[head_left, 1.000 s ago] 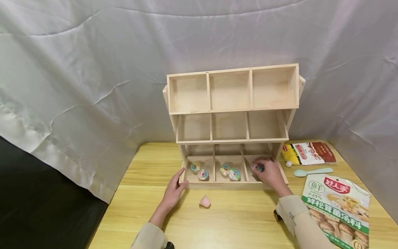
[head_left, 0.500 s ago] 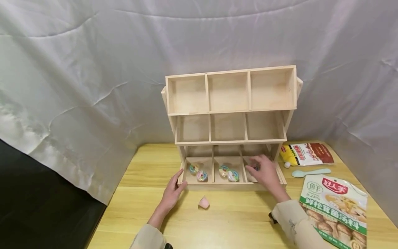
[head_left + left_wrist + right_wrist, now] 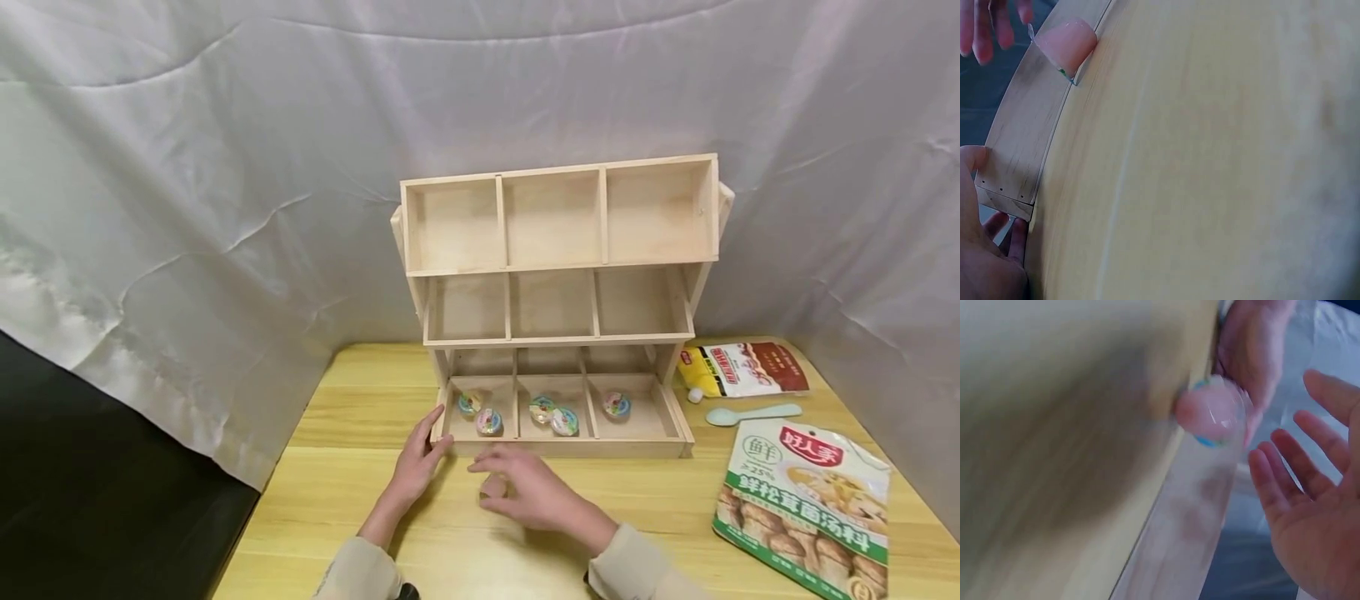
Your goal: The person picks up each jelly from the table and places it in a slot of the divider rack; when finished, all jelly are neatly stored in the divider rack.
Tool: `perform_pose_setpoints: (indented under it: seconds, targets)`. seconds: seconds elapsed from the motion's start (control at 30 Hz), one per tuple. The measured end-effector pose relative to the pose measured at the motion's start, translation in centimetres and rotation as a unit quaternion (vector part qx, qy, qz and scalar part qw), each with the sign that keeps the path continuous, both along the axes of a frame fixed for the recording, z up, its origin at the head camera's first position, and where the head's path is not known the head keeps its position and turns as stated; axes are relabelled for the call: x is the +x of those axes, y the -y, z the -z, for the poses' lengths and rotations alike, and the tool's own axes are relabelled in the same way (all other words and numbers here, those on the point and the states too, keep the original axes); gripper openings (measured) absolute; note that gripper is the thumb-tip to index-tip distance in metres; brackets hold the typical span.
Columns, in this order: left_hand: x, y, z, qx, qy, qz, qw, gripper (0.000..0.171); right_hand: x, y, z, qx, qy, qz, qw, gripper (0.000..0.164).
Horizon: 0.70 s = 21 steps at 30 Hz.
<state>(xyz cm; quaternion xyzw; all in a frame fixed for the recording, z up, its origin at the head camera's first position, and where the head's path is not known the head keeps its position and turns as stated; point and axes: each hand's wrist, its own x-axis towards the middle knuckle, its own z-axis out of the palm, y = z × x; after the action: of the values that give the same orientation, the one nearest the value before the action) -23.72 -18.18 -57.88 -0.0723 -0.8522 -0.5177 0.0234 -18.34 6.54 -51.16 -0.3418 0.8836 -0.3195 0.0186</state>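
A small pink jelly cup (image 3: 493,486) lies on its side on the table, before the wooden rack (image 3: 558,449); its rounded bottom shows in the left wrist view (image 3: 1069,47). Over it hovers my right hand (image 3: 531,493), fingers spread and apart from the cup (image 3: 1210,414) in the right wrist view. My left hand (image 3: 412,467) holds the rack's front left corner, thumb on the front board and fingers round the side. In the bottom tier, the left compartment has two jelly cups (image 3: 489,422), the middle two (image 3: 564,422), and the right one (image 3: 617,406).
Two upper tiers of the rack, three compartments each, rise above the bottom one. Right of the rack lie a spouted pouch (image 3: 750,369), a pale blue spoon (image 3: 753,414) and a large green-and-white food packet (image 3: 810,500) on the wooden table (image 3: 360,400). Grey cloth (image 3: 300,125) hangs behind.
My right hand has left the right bottom compartment, where a jelly cup now shows, and moved left and nearer to the pink cup. The left hand stays at the corner.
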Motion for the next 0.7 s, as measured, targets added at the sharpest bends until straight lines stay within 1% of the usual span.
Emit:
perform_pose_setpoints:
  seconds: [0.07, 0.17, 0.27, 0.43, 0.47, 0.7]
  targets:
    - [0.0, 0.0, 0.0, -0.002, 0.001, 0.0, 1.0, 0.061, 0.2, 0.6, 0.5, 0.023, -0.011, -0.021, 0.999, 0.044]
    - [-0.1, 0.0, 0.1, -0.006, 0.0, -0.002, 1.0, 0.06, 0.3, 1.0, 1.1, 0.043, -0.022, -0.031, 0.998, 0.043]
    - [-0.1, 0.0, 0.0, -0.01, -0.003, -0.003, 0.9999, 0.06, 0.2, 1.1, 1.5, 0.055, -0.034, -0.025, 0.998, 0.041]
    - [-0.1, 0.1, 0.0, -0.009, -0.012, -0.004, 0.9999, 0.061, 0.0, 0.9, 1.7, 0.064, -0.059, -0.008, 0.996, 0.04]
    - [-0.1, 0.1, 0.1, -0.01, -0.016, -0.002, 0.9998, 0.06, 0.0, 0.8, 1.7, 0.066, -0.06, -0.004, 0.996, 0.04]
    - [0.0, 0.0, 0.1, -0.003, -0.004, -0.002, 1.0, 0.059, -0.3, 0.5, 1.9, 0.072, -0.057, 0.029, 0.995, 0.042]
